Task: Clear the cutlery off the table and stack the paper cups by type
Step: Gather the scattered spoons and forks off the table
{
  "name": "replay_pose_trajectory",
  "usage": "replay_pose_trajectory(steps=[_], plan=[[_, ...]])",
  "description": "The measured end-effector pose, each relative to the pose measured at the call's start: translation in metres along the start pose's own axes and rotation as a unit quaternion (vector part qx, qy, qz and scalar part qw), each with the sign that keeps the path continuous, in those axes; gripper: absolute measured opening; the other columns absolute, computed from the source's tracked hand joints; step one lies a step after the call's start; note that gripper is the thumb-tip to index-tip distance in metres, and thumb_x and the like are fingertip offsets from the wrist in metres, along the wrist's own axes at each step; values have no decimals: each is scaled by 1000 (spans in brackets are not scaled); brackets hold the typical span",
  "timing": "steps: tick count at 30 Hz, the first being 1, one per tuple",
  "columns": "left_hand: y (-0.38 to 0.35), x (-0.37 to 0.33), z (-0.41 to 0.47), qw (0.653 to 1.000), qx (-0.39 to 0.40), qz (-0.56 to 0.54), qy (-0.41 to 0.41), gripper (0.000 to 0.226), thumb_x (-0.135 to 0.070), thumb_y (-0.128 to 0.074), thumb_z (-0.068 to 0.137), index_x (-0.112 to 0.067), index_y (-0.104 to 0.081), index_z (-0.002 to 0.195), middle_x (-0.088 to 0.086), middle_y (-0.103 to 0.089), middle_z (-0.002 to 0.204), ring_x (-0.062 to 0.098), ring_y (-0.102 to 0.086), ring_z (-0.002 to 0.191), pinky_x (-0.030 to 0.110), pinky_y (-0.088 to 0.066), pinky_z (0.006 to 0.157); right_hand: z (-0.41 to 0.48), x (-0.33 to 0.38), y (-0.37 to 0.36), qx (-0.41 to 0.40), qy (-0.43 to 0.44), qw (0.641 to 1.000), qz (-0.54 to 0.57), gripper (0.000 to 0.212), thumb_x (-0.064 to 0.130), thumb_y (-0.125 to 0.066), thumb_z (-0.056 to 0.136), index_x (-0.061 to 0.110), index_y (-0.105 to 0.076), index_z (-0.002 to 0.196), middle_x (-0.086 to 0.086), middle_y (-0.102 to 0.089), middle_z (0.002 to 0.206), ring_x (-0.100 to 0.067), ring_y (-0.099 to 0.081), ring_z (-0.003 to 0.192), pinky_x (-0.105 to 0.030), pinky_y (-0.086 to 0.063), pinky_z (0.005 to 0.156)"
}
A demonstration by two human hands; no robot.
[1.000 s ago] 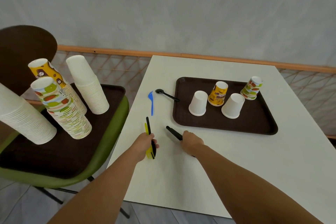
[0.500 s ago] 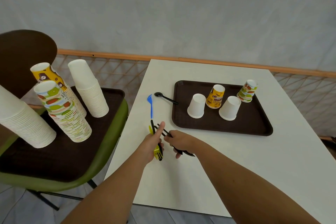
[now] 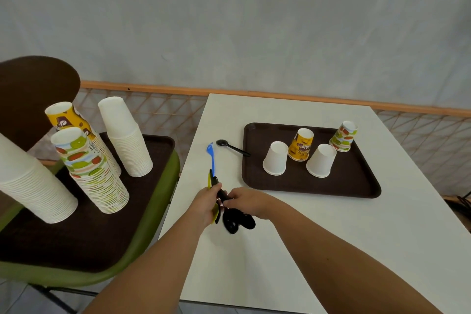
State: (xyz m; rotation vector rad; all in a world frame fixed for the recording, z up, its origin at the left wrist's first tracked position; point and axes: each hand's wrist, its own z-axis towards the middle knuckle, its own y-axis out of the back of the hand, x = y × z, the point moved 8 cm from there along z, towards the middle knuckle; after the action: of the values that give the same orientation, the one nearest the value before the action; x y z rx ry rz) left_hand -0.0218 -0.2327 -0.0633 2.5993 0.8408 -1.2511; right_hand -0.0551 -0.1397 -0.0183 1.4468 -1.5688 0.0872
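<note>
My left hand [image 3: 205, 202] grips a bundle of black and yellow plastic cutlery [image 3: 213, 182] just above the white table [image 3: 293, 250]. My right hand [image 3: 248, 201] pinches black cutlery [image 3: 237, 222] right beside it, the two hands touching. A blue fork [image 3: 211, 157] and a black spoon [image 3: 230, 146] lie on the table farther back. The brown tray [image 3: 356, 186] holds two white cups [image 3: 276, 158] [image 3: 321, 160], a yellow cup [image 3: 302, 144] and a green-patterned cup [image 3: 344, 136], all upside down.
To the left a green chair [image 3: 153, 216] carries a second brown tray [image 3: 63, 237] with tall stacks: white cups [image 3: 125, 135] [image 3: 28, 181], a green-patterned stack [image 3: 89, 171] and a yellow stack [image 3: 68, 117]. A railing with netting [image 3: 153, 107] runs behind the table.
Both hands lifted their cutlery off the table and came together. My right hand brought its black pieces over to the bundle in my left hand.
</note>
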Motion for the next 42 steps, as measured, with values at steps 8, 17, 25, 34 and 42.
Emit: replay_pose_trajectory(steps=[8, 17, 25, 34, 42], plan=[[8, -22, 16, 995, -7, -95, -1, 25, -19, -44, 99, 3, -50, 107, 10, -52, 83, 25, -59, 79, 38, -51, 78, 18, 6, 31, 18, -24, 996, 81, 39, 29, -40, 100, 2, -57, 121, -19, -61, 116, -22, -58, 93, -31, -49, 82], [30, -58, 40, 982, -39, -187, -5, 20, -15, -41, 100, -3, -45, 84, 8, -41, 72, 22, -48, 62, 33, -46, 60, 94, 21, 106, -162, 20, 976, -146, 33, 13, -40, 97, -2, -55, 122, -17, -53, 122, -29, -54, 113, -31, -43, 91], [38, -81, 73, 985, -61, -162, 6, 29, -23, -39, 101, -7, -47, 77, 4, -49, 71, 12, -46, 46, 24, -44, 49, 163, 15, 115, -187, 21, 956, -226, 37, 11, -44, 96, 2, -44, 132, -13, -34, 136, -27, -39, 124, -33, -39, 103], [39, -99, 99, 982, -78, -173, 4, 27, -23, -38, 101, -7, -49, 82, 3, -49, 71, 12, -45, 50, 22, -45, 42, 203, 8, 113, -173, -38, 949, -261, 59, 2, -42, 95, -4, -12, 146, -20, -36, 140, -31, -40, 129, -35, -37, 104], [44, -100, 104, 980, -89, -179, 0, 26, -22, -39, 101, -5, -49, 84, 5, -49, 72, 14, -44, 54, 25, -43, 54, 210, 5, 115, -166, -72, 973, -145, 40, 2, -39, 96, -2, -33, 135, -17, -39, 137, -27, -47, 123, -28, -41, 96]])
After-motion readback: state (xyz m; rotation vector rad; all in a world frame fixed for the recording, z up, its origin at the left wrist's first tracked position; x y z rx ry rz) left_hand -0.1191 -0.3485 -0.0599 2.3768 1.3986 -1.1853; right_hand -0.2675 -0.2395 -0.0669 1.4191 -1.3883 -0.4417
